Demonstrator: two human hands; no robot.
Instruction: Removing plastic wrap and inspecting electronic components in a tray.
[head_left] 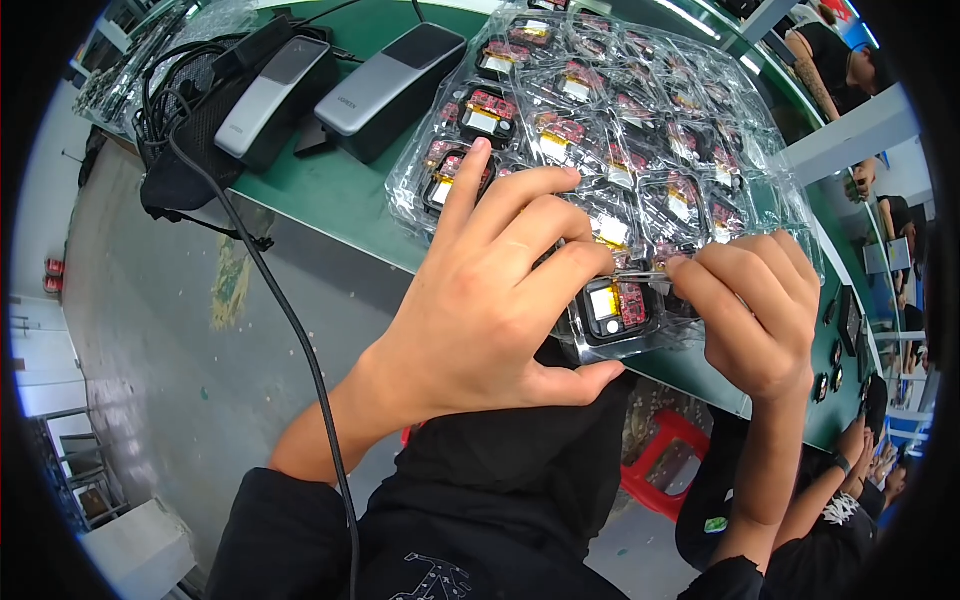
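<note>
A clear plastic blister tray (405, 190) lies on the green table, holding many small black-cased electronic units with red circuit boards and silver-white battery cells. My left hand (500, 285) is spread over the tray's near left part, its fingers apart and its thumb stretched toward the near edge. One unit (612, 308) sits in the near-edge pocket, between my left thumb and forefinger. My right hand (755, 310) is closed on thin metal tweezers (640, 275), which point left just above that unit. Their tips come close to my left forefinger, and whether they touch it is hidden.
Two silver-and-black devices (390, 90) stand at the back left beside a black mesh bag (190, 165) with coiled cables. A black cable (290, 310) hangs down across my left forearm. Small black parts (836, 370) lie on the table at right. A person sits near a red stool (665, 450).
</note>
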